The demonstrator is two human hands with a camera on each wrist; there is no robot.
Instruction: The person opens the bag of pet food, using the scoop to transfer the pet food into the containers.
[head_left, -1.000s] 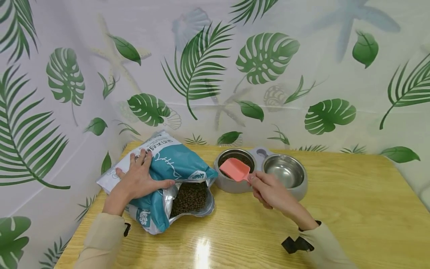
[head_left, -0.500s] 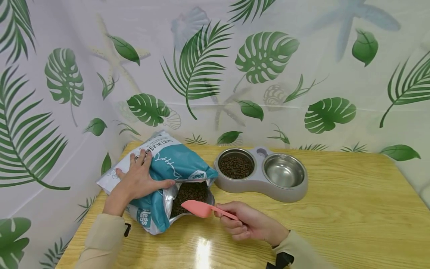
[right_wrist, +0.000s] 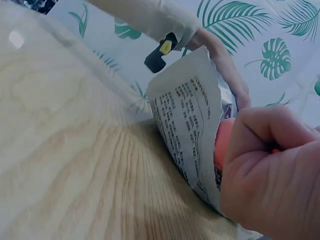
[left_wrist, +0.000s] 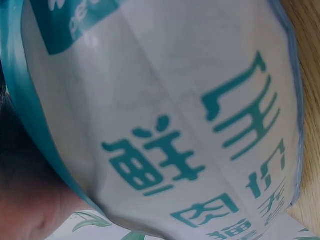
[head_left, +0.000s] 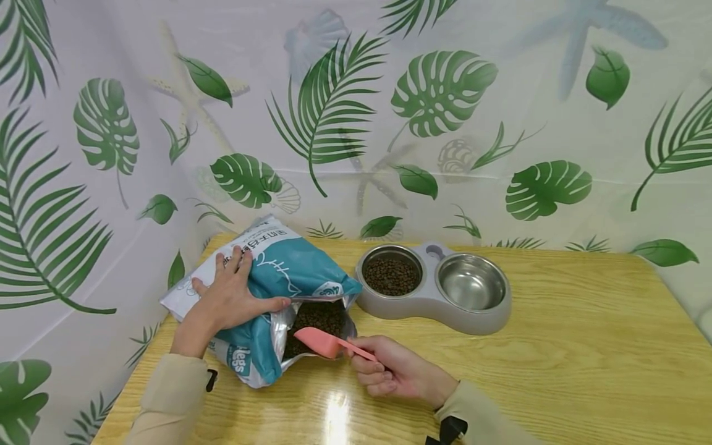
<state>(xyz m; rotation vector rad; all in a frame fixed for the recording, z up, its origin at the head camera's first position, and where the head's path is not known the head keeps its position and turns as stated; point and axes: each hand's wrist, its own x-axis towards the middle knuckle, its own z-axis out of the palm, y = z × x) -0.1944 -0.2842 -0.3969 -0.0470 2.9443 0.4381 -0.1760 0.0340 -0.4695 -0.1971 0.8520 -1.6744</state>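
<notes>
A teal and white pet food bag (head_left: 303, 262) lies on its side with its mouth toward me, and brown kibble (head_left: 319, 314) shows inside. My left hand (head_left: 230, 301) rests on top of the bag, fingers spread and thumb along the mouth. In the left wrist view the printed bag (left_wrist: 165, 75) fills most of the frame. My right hand (head_left: 397, 371) grips the handle of a pink scoop (head_left: 319, 343), whose head is at the bag's mouth, over the kibble. The right wrist view shows the scoop (right_wrist: 223, 142) partly hidden behind my curled fingers.
Right of the bag stands a grey double-bowl feeder (head_left: 431, 309). Kibble (head_left: 391, 276) lies in its left bowl; the right steel bowl (head_left: 473, 284) shows bare metal. The wooden table (head_left: 584, 346) meets a leaf-printed cloth (head_left: 345, 204) behind.
My right hand has carried the scoop from over the left bowl down and left to the bag's mouth, then slightly farther in. The left hand and bag have stayed still.
</notes>
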